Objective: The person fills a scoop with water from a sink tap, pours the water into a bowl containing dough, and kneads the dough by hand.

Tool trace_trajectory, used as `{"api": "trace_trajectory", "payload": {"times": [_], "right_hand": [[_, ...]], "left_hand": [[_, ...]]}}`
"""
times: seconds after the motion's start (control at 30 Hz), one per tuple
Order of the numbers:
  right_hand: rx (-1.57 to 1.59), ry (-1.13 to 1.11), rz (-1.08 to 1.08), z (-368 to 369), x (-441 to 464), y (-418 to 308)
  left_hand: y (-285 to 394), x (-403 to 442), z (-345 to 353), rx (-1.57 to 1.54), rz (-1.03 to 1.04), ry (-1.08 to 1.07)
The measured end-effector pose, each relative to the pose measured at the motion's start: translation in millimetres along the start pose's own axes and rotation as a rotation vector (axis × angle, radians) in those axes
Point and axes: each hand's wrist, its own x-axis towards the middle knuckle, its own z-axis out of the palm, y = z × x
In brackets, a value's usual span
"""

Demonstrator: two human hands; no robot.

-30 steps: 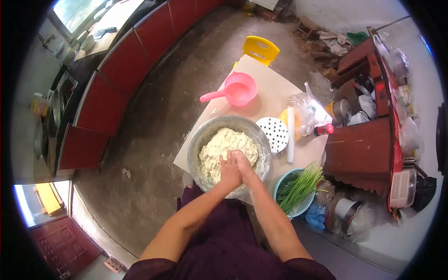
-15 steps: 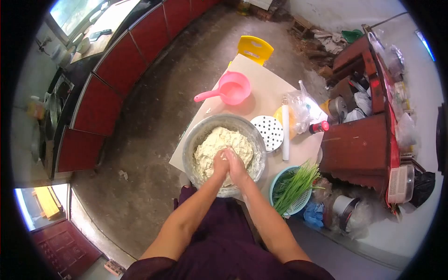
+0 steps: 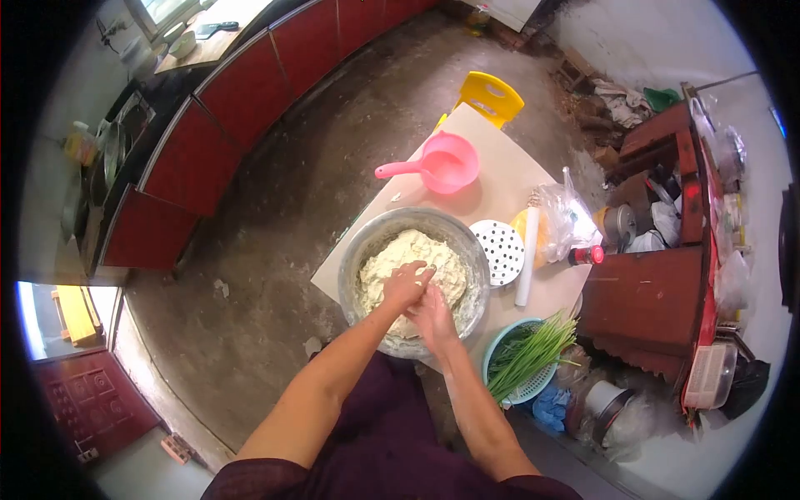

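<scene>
A large metal bowl [image 3: 351, 275] stands at the near end of the table, with a lumpy mass of pale dough [image 3: 400, 252] inside. My left hand [image 3: 406, 285] is over the dough, its fingers apart and pointing toward the right. Touching it from the near right side is my right hand [image 3: 433, 313], its fingers spread and raised toward the left one. Bits of dough cling to the fingers. Whether either palm presses on the dough is hidden.
Right of the bowl are a dotted white disc [image 3: 499, 252], a white roller [image 3: 527, 257], a red-capped jar [image 3: 587, 255] and a basket of green stalks [image 3: 528, 357]. A pink ladle [image 3: 448, 162] sits behind the bowl; a yellow chair [image 3: 492, 97] stands beyond the table [image 3: 492, 146].
My hands were clasped together over the dough; now their fingers have come apart, the left lying across above the right. The whole view has shifted a little.
</scene>
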Motion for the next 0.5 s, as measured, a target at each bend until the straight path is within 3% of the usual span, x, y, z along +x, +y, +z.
{"api": "trace_trajectory", "payload": {"times": [0.07, 0.17, 0.27, 0.3, 0.37, 0.43, 0.5], "right_hand": [[-0.607, 0.082, -0.179, -35, 18, 29], [-1.332, 0.112, -0.300, -17, 5, -4], [-1.616, 0.049, -0.659, -40, 17, 12], [-1.403, 0.059, -0.482, -42, 19, 9], [-1.690, 0.099, -0.145, -34, 15, 7], [-1.708, 0.253, -0.406, -63, 41, 32], [-1.339, 0.327, -0.472, -25, 26, 11]], "left_hand": [[0, -7, 4, -0.135, 0.030, 0.144], [-27, -9, 18, -0.362, 0.167, 0.283], [-42, -16, -4, -0.712, -0.241, 0.118], [-42, -29, -22, -0.919, -0.286, 0.009], [-60, -54, -46, -1.242, -0.221, -0.171], [-67, -90, -95, -1.385, -0.210, -0.265], [-102, -133, -129, -1.575, -0.125, -0.272]]}}
